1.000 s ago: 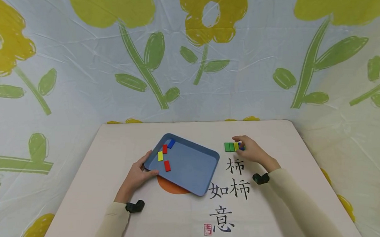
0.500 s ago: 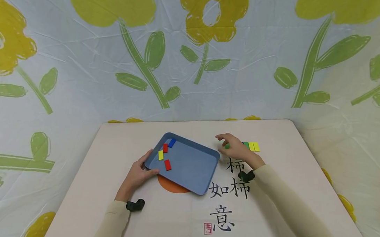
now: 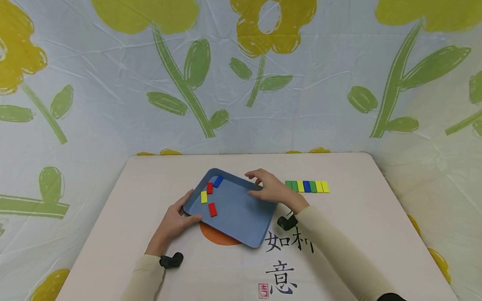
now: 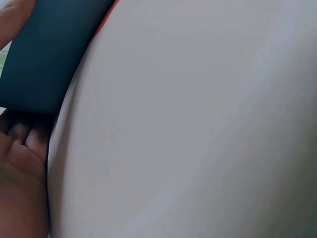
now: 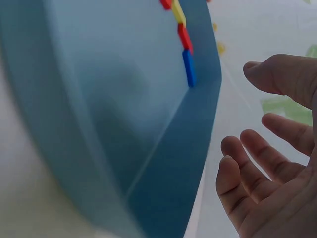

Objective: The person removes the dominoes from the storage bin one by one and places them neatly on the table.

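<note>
My left hand (image 3: 175, 221) grips the left corner of a blue-grey tray (image 3: 241, 212), thumb on the near rim and fingers at the far side. In the left wrist view, fingers curl beneath the tray (image 4: 47, 64). Four-sided tiles lie toward the tray's left end: a blue tile (image 3: 217, 182), a yellow tile (image 3: 204, 197), an upper red tile (image 3: 209, 188) and a lower red tile (image 3: 213, 209). Over the tray's right end hovers my right hand (image 3: 272, 189), thumb and fingers apart, holding nothing. The right wrist view shows its relaxed fingers (image 5: 252, 166) beside the tray wall.
Right of the tray, a row of green, yellow and blue tiles (image 3: 307, 186) lies side by side on the table (image 3: 354, 199). Black brush characters (image 3: 282, 277) and an orange shape (image 3: 218, 236) mark the cloth. A flowered curtain (image 3: 323, 99) stands behind the table.
My right hand has moved left from the tile row to above the tray's right end, uncovering the whole row. My left hand and the tray stay in place.
</note>
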A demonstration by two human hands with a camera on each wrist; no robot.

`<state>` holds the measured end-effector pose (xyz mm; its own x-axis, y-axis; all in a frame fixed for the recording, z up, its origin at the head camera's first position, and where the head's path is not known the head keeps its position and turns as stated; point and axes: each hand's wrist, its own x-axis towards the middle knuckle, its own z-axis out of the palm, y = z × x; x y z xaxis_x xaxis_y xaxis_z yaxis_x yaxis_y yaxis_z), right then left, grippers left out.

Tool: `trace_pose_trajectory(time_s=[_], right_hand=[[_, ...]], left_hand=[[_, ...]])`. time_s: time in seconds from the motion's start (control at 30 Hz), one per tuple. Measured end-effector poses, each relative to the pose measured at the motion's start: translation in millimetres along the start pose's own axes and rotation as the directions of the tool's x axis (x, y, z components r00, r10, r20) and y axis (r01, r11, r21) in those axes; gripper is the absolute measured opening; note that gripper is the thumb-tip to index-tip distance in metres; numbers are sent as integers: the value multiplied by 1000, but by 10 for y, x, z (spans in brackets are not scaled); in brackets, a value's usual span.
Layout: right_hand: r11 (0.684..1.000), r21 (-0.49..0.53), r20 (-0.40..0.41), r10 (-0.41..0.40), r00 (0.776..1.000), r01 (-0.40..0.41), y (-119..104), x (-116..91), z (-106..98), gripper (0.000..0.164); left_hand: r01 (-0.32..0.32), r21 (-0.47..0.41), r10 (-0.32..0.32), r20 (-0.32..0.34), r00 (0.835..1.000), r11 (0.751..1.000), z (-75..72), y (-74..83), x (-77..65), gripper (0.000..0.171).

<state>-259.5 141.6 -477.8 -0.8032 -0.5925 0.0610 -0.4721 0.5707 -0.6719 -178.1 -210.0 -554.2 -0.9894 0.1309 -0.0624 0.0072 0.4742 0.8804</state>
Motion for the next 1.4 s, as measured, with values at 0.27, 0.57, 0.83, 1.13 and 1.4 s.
trace_pose_trajectory(time_s=[0.27, 0.57, 0.83, 1.13, 1.4], right_hand=[[999, 34, 56, -37, 998, 35, -154, 214, 267, 62], [999, 40, 135, -24, 991, 19, -216, 358, 521, 62], [1000, 17, 166, 5, 986, -8, -213, 440, 699, 60], [1000, -5, 213, 15, 977, -14, -279, 487, 818, 57], [998, -63, 218, -4, 976, 18, -371, 514, 896, 56]], left_hand=[[16, -5, -16, -2, 1000, 1000, 6, 12, 0, 88], [6, -5, -6, -4, 1000, 1000, 11, -16, 9, 87], [3, -6, -3, 4, 1000, 1000, 1, -13, 14, 87], [-10, 0, 10, 6, 1000, 1000, 3, -25, 11, 87], [-29, -4, 29, 4, 1000, 1000, 4, -21, 9, 86]])
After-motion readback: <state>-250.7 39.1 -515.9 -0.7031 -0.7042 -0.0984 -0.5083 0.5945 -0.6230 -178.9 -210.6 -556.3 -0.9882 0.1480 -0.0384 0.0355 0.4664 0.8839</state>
